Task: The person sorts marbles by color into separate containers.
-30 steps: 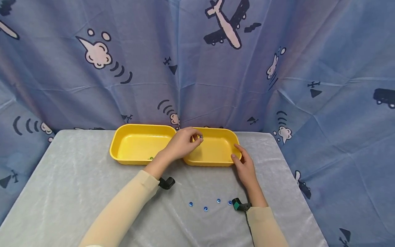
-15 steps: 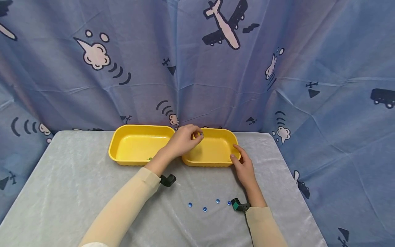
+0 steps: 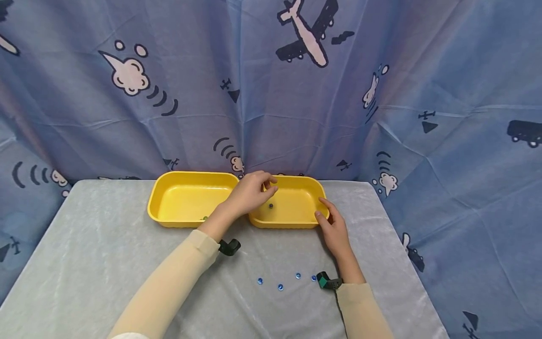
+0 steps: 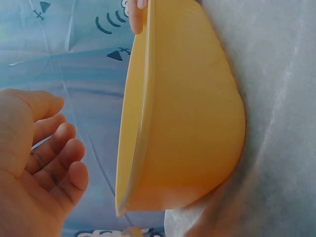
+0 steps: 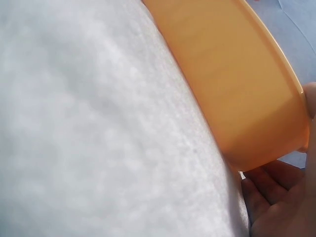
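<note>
My left hand point(image 3: 250, 193) hovers over the right yellow bin point(image 3: 292, 221), with thumb and fingers parted and nothing between them. Inside that bin, below the fingertips, shows a small dark marble point(image 3: 271, 205); whether it touches the bottom I cannot tell. My right hand point(image 3: 336, 230) holds the bin's right end, thumb at the rim and fingers against the side, as the right wrist view shows. In the left wrist view, the loosely curved left hand point(image 4: 44, 158) is apart from the bin's wall point(image 4: 192, 113).
A second yellow bin point(image 3: 163, 221) stands to the left, with something small and green point(image 3: 205, 218) near its front wall. Several blue marbles, one being this marble point(image 3: 280, 287), lie on the grey cloth point(image 3: 106, 263) in front. A patterned curtain point(image 3: 190, 94) hangs behind.
My left hand has let go of the marble it pinched, which now shows lower, within the right bin. My right hand stays at the bin's end.
</note>
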A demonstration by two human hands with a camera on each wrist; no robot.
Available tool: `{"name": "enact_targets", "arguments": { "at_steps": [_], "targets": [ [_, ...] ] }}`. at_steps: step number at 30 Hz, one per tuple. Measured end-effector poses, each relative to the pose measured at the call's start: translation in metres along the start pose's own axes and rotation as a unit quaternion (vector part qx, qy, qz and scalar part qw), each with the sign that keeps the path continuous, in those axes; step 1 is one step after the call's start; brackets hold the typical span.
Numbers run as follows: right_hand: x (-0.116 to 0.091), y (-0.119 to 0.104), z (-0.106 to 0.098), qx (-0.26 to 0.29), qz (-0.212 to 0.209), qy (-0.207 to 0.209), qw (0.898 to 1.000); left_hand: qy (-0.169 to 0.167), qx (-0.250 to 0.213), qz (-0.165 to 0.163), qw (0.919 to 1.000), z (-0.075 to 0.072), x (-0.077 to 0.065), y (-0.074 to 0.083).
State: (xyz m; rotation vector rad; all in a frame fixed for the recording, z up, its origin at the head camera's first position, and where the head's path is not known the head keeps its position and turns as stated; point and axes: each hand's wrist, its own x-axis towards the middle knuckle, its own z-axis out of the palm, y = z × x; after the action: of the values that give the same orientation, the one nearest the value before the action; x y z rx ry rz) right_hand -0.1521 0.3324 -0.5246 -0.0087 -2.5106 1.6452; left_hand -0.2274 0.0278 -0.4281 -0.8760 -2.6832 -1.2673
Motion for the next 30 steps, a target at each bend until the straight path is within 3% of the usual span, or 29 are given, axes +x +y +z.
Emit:
{"name": "enact_targets", "arguments": {
  "at_steps": [6,14,23,30],
  "targets": [
    [-0.001,-0.001,0.000,0.003,0.002,-0.002,1.000,-0.006,0.000,-0.006,1.0000,-0.002,-0.004,0.002],
    [-0.001,-0.002,0.001,-0.004,0.005,0.001,1.000,-0.004,-0.005,0.020,0.9998,-0.005,-0.014,0.006],
    [0.001,-0.001,0.002,-0.012,0.004,0.004,1.000,0.003,-0.036,0.047,0.9982,-0.009,-0.039,0.018],
    [0.001,-0.002,0.002,-0.023,0.010,0.004,1.000,0.000,-0.039,0.071,0.9967,-0.004,-0.061,0.023]
  ]
}}
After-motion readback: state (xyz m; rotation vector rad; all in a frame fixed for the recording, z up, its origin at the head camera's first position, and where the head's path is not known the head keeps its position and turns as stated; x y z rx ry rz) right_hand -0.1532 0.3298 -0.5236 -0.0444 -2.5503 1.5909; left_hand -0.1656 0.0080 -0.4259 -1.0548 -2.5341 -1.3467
